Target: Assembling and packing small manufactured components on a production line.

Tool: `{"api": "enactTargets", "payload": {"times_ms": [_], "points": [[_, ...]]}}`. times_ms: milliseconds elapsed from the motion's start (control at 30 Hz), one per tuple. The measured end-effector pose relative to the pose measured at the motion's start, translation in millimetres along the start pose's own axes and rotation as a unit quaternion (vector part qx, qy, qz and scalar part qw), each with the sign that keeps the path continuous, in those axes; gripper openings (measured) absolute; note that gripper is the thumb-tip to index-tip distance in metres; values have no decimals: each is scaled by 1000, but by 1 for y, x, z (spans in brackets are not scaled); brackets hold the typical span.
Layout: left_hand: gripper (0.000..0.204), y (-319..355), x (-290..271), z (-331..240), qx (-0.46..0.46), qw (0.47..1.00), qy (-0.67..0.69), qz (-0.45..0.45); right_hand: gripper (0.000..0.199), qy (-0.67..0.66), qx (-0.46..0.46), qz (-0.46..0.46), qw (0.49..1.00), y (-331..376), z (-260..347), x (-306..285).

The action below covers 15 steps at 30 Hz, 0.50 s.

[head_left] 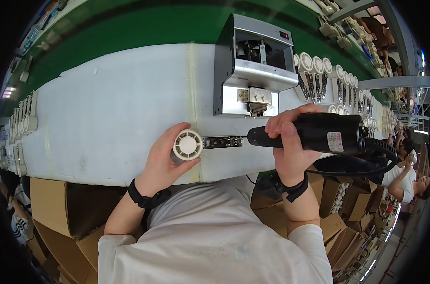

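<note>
My left hand (159, 160) is wrapped round the white, vented round head of a handheld fan (187, 145), which lies low over the white work surface. From that head a narrow dark circuit board (223, 142) extends to the right. My right hand (293, 150) grips a black electric screwdriver (314, 131) held nearly level. Its thin bit points left and meets the right end of the board; whether it sits in a screw is too small to tell. Just beyond the board stands a silver and black screw feeder (260, 71), with a small metal block on its front.
Rows of similar fan units (314, 75) lie at the right, and more stand at the far left (28, 118). A black cable (366, 170) curves from the screwdriver. Open cardboard boxes (49, 201) are below the table edge. Behind runs a green belt (144, 31). Other people (407, 182) work at the right.
</note>
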State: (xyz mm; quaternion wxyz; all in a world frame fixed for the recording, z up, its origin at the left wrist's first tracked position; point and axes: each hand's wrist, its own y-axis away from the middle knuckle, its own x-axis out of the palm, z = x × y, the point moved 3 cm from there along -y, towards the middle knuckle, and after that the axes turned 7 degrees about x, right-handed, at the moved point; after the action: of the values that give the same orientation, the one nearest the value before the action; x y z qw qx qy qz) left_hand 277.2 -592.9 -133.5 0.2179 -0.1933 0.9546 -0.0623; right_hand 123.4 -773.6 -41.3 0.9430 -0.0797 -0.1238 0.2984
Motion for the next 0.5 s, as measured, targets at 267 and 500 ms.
{"api": "enactTargets", "payload": {"times_ms": [267,500], "points": [[73,-1,0,-1,8,1000,-10,-1,36,12,-3,-2,1000,0,1,0],[73,-1,0,-1,10,1000,-7,-2,36,21,-9,-1,1000,0,-1,-1]]}}
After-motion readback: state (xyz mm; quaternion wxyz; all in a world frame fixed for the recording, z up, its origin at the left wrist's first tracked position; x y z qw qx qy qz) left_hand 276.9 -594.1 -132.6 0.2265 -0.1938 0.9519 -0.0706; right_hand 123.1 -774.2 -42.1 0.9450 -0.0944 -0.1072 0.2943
